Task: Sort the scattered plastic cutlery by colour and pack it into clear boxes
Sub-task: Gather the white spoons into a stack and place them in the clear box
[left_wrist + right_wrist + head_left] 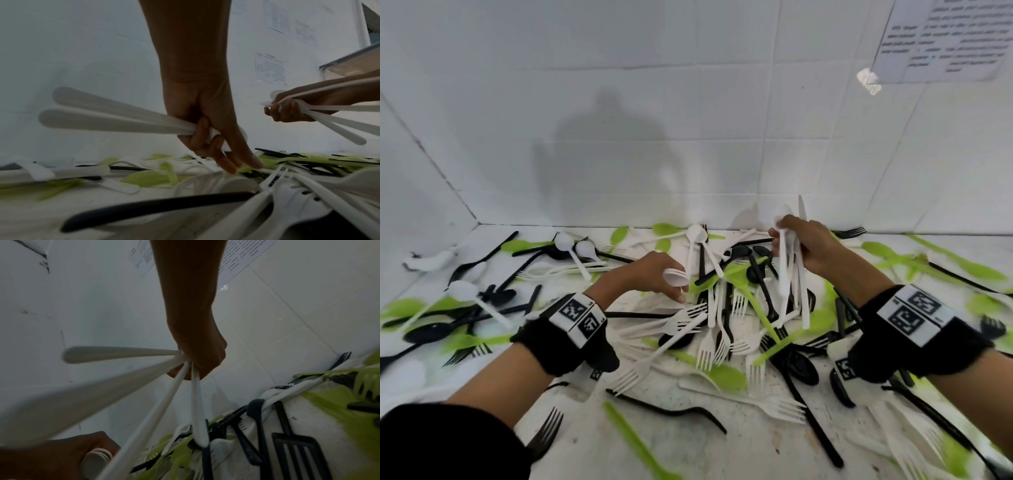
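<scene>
- White tiled walls point(688, 102) meet in a corner behind a pale, speckled counter point(750, 442), which is strewn with white, black and lime-green plastic cutlery point(722, 329).
- A printed sheet point(941, 37) is taped to the wall at upper right; its text is too blurred to read. Both wrists wear black bands with square black-and-white coded tags point(580, 313); no words can be made out on them.
- In the left wrist view, the edge of a clear box point(353, 65) shows at the right, above the right forearm; whether anything lies in it cannot be told.
- The right hand point(808, 245) is raised above the back of the pile, fingers curled round a bundle of white cutlery point(791, 284) whose handles fan downward toward the heap.
- The left hand point(654, 274) is low over the middle of the pile, curled round a few stacked white spoons point(676, 277); their handles stick out to the side in the left wrist view, while its straighter fingers point(236, 164) reach down and touch the pieces on the counter.
- A bent black piece point(671, 409) lies apart in the foreground, near a green handle point(633, 442).
</scene>
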`<state>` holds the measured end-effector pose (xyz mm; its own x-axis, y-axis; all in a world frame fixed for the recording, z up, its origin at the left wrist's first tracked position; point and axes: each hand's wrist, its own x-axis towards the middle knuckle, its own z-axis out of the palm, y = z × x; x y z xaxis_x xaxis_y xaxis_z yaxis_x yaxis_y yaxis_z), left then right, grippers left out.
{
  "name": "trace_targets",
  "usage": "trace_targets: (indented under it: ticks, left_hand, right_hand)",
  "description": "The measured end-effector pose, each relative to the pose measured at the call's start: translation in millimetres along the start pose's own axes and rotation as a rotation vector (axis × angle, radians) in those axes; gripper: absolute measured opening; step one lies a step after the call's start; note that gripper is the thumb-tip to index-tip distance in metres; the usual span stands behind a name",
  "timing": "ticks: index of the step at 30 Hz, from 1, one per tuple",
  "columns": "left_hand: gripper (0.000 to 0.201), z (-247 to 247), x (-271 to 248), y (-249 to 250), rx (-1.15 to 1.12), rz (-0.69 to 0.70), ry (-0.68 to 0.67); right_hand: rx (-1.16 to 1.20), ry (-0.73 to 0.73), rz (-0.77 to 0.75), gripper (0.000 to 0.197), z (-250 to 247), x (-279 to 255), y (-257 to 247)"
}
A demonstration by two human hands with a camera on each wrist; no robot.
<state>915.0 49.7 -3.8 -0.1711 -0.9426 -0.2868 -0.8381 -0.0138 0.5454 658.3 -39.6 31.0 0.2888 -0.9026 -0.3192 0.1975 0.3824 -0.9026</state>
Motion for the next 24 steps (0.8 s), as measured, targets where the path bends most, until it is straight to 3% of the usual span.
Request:
trace_targets:
  ticks: [6,12,16,21,24]
  left_hand:
    - [0.047,1,-7,-11,0.206,-0.005,-0.081]
    - [0.043,0,-10,-15,0.183,0.024,-0.077]
    - [0.035,4,-15,-15,0.188,0.065,-0.042]
    - [0.025,11,-23,-14,0.307,0.1,0.081]
    - [0.027,15,-23,-22,0.362,0.078,0.171]
  right_hand:
    - [-0.043,-0.007,0.053,0.021,8,4,13]
    - [-0.145,-0.09,0.062,0.01,15,2,22]
    - [-0.164,-0.052,0.065,0.015,27,12,22]
    - [-0.653,-0.044,-0.107,0.005,57,35,26]
    - [-1.117,-0.135,-0.305,0.032,80,47,33]
